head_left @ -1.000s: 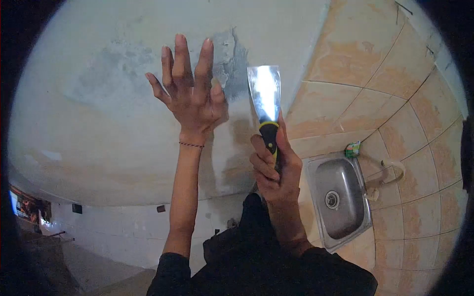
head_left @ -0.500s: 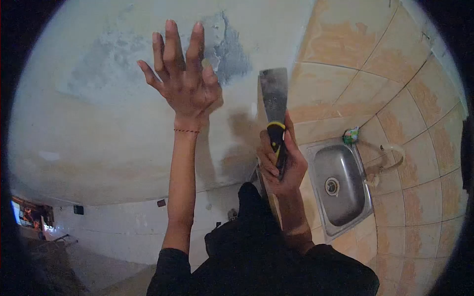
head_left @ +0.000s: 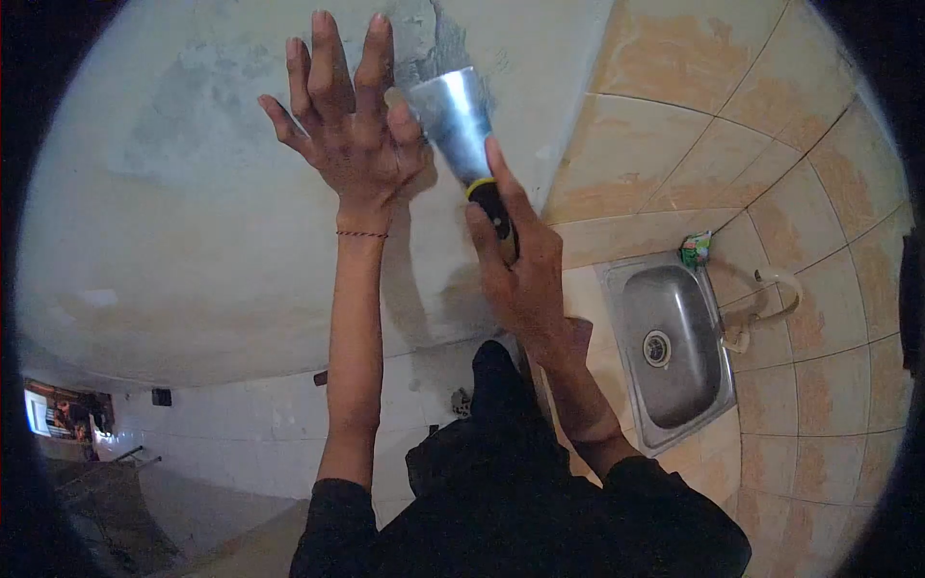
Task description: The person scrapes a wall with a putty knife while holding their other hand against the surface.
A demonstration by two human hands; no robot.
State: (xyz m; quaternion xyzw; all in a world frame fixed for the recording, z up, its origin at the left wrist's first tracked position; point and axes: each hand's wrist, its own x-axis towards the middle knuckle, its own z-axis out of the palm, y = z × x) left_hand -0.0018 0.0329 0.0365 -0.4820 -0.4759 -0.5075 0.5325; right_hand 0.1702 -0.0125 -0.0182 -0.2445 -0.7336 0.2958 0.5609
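Note:
My left hand (head_left: 361,154) is open against the pale wall (head_left: 231,250), its fingers spread and pointing up. A thin braided cord circles that wrist. In my right hand (head_left: 525,260) is a putty knife (head_left: 453,125) with a wide metal blade and a black and yellow handle. My fingers wrap the handle, and the index finger lies along the base of the blade. The blade tilts up to the left, its edge beside my left thumb and overlapping a rough grey patch (head_left: 448,43) of peeling paint.
A steel sink (head_left: 665,395) with a round drain is set in the tiled counter at right. Behind it stand a pale faucet (head_left: 780,294) and a small green packet (head_left: 695,249). Tiles (head_left: 665,154) cover the adjoining wall. A metal rack (head_left: 130,460) stands low at left.
My right hand has moved up and left, bringing the putty knife from upright to tilted, close to my left hand. The view has shifted slightly; my left hand stays on the wall.

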